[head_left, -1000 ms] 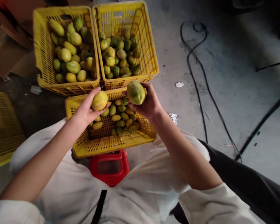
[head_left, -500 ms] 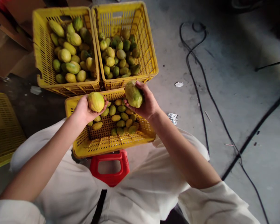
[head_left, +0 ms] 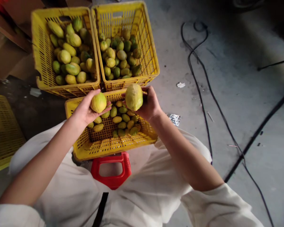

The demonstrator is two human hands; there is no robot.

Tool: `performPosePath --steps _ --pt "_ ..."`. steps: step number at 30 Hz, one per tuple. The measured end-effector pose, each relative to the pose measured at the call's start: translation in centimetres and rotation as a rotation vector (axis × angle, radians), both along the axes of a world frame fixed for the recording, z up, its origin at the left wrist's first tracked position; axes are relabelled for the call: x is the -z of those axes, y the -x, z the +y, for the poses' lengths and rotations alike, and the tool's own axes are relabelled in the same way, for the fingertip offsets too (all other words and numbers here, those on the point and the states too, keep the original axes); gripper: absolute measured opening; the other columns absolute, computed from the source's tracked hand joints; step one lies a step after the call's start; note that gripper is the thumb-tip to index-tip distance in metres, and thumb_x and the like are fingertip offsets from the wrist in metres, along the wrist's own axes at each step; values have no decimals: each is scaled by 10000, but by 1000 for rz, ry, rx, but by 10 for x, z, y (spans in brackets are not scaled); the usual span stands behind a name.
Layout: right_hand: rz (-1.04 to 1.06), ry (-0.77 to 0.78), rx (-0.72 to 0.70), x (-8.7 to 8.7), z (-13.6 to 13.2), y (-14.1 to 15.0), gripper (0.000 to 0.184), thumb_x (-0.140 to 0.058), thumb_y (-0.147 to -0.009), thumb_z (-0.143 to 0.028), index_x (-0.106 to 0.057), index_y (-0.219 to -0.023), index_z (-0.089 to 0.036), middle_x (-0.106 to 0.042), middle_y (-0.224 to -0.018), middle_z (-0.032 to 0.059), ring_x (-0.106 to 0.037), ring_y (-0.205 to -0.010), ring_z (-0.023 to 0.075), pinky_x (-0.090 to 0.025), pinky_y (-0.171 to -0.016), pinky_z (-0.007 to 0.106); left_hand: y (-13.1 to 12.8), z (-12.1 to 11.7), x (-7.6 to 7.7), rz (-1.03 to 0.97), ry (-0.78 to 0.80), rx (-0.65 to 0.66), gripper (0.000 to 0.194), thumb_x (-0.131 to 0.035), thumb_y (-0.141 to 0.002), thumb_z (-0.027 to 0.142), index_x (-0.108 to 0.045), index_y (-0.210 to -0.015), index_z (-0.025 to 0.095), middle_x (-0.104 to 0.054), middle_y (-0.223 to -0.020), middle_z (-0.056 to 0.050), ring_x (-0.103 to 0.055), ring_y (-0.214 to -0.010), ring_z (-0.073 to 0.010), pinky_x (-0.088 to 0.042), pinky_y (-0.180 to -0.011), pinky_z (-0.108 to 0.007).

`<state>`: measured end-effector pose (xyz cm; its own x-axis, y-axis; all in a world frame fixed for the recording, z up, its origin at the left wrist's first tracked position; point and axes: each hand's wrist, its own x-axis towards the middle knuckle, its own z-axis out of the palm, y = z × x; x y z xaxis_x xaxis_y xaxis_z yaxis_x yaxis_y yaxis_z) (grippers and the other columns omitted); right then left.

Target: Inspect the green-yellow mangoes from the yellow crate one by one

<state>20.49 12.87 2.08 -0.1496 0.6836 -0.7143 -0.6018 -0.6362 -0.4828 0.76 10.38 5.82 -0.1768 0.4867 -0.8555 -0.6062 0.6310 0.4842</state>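
Observation:
My left hand (head_left: 86, 109) holds a round yellow-green fruit (head_left: 98, 102), smooth and lemon-like, with its fingers curved under it. Nearby, my right hand (head_left: 149, 103) grips a larger, bumpy yellow-green fruit (head_left: 133, 97), its paler side facing up. Both hands are above the rear part of a shallow yellow crate (head_left: 113, 148) between my knees. Several smaller green and yellow fruits (head_left: 117, 119) lie in that crate, partly hidden by the hands.
Behind stand two deeper yellow crates, left (head_left: 66, 87) and right (head_left: 153, 63), with heaped fruit. A red plastic stool (head_left: 126, 170) shows below the shallow crate. Another yellow crate (head_left: 4, 132) is at far left. Black cables (head_left: 209, 85) cross the floor at right.
The fruit in my right hand has turned, so a yellower side now faces up. My left hand has shifted slightly right, its fingers more extended under its fruit.

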Motion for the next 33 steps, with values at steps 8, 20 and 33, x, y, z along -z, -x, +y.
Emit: performPosePath --steps 8,20,33 --pt "1 -101 -112 16 -8 -2 267 -858 -916 -439 -666 -1034 -295 -751 -848 -24 -818 -1007 271 -732 -963 485 9 3 10 -133 72 -14 369 -833 -943 537 -750 -1152 245 -790 -884 -93 -748 -656 -228 -596 -483 -257" --pt "-109 -108 -239 9 -10 0 411 -763 -929 -676 -695 -1065 -294 -829 -968 44 -832 -1069 321 -730 -924 517 2 2 7 -152 100 -27 293 -803 -970 380 -728 -1208 226 -757 -856 -77 -719 -611 -211 -614 -510 -267" --pt "-44 -73 -139 14 -9 -5 329 -839 -902 -535 -628 -1009 -306 -744 -877 -8 -814 -1050 291 -734 -934 506 4 2 7 -156 112 -4 278 -714 -992 420 -732 -1204 241 -758 -868 -100 -730 -615 -231 -459 -392 -218"
